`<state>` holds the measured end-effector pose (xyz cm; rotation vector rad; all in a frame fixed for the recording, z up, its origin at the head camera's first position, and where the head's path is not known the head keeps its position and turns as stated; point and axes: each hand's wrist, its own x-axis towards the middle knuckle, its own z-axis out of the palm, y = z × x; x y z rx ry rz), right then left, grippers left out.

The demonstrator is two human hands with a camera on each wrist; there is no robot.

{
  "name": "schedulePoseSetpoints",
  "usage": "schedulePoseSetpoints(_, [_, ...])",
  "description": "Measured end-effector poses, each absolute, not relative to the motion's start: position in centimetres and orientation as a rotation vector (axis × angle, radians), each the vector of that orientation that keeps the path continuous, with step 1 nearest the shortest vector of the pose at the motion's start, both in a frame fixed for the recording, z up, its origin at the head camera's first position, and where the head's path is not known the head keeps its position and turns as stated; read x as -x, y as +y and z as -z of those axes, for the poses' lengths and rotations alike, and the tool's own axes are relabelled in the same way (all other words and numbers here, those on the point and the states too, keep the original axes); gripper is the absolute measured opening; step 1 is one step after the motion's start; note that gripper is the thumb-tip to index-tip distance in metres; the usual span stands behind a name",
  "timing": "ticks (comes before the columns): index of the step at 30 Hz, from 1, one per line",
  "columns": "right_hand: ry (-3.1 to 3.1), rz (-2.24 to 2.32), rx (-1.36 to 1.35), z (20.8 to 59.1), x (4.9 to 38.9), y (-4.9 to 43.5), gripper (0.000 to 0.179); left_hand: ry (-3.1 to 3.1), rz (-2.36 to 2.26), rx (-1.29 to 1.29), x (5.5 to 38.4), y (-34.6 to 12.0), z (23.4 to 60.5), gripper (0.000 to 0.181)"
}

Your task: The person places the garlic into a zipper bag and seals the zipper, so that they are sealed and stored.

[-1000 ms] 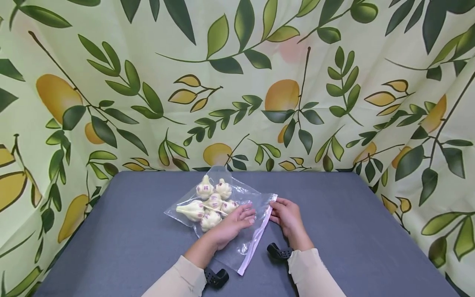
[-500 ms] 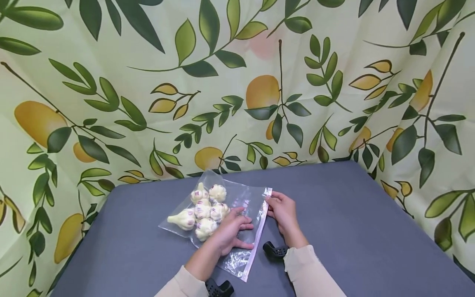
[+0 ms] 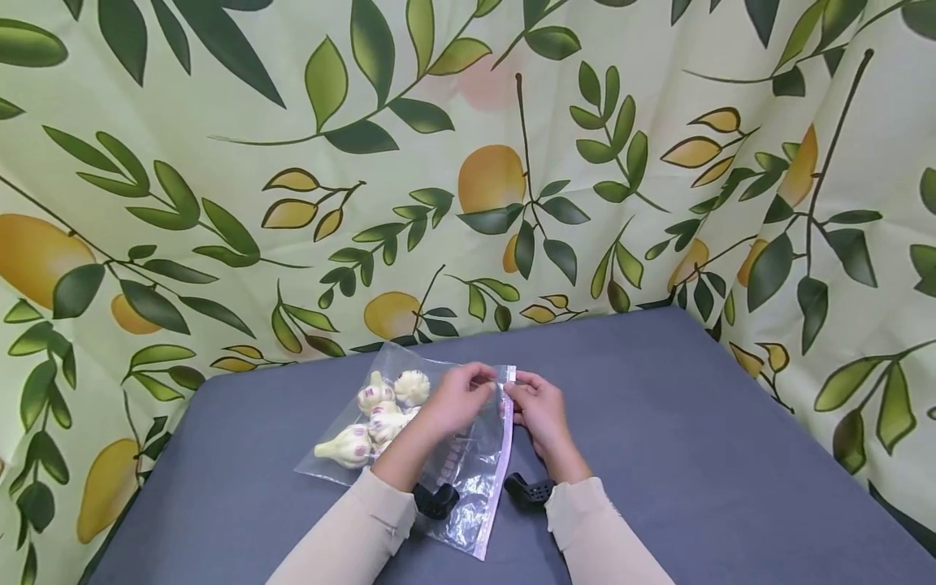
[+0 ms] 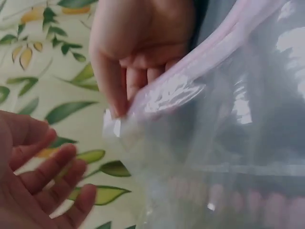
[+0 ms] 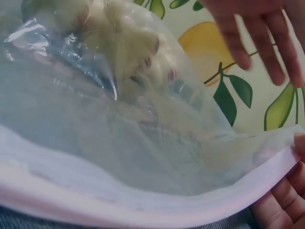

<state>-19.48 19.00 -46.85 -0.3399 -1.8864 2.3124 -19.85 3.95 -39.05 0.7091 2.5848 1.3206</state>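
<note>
A clear zip bag [image 3: 468,471] with a pink-white closure strip [image 3: 500,475] lies on the table, its strip toward the right. Several garlic bulbs [image 3: 345,447] are inside it, some hidden behind my left forearm. Thumb and fingers of my right hand [image 3: 543,413] pinch the strip's far end; the left wrist view shows this pinch at the bag corner [image 4: 114,128]. My left hand [image 3: 459,398] hovers over the bag near that corner. In the left wrist view, its fingers [image 4: 52,167] are loosely spread, apart from the plastic and holding nothing.
A dark grey table [image 3: 643,455] stretches out on both sides of the bag. Behind it hangs a cloth [image 3: 409,187] printed with leaves and fruit. Each wrist carries a black mount, the left one [image 3: 436,501] right over the bag.
My left hand has lifted off the middle of the bag and moved up toward the strip's far end. My right hand keeps its pinch there. The head view has turned right.
</note>
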Motion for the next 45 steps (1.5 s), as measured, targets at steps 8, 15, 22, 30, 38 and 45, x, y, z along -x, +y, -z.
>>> schedulePoseSetpoints(8, [-1.878, -2.288, 0.347, 47.2, 19.2, 17.9, 0.027, 2.686, -1.352, -0.716, 24.3, 4.3, 40.0, 0.029])
schedulePoseSetpoints(15, [-1.91, -2.213, 0.344, 47.2, 18.6, 16.9, 0.026, 2.547, -1.418, -0.734, 24.3, 4.7, 41.6, 0.027])
schedulePoseSetpoints(22, [-1.91, -2.156, 0.299, 46.5, 18.3, 16.6, 0.021, 2.609, -1.376, -0.747, 23.6, 4.3, 41.7, 0.022])
schedulePoseSetpoints(30, [-2.028, -2.007, 0.209, 45.3, 18.3, 17.6, 0.022, 2.641, -1.396, -0.761, 24.3, 4.3, 41.2, 0.013])
schedulePoseSetpoints(38, [-2.09, -1.876, 0.222, 45.1, 18.6, 18.3, 0.025, 2.658, -1.417, -0.767, 24.3, 5.1, 41.4, 0.012])
schedulePoseSetpoints(45, [-2.126, -1.878, 0.236, 44.9, 18.9, 18.3, 0.015, 2.702, -1.503, -0.719, 24.8, 5.5, 41.6, 0.012])
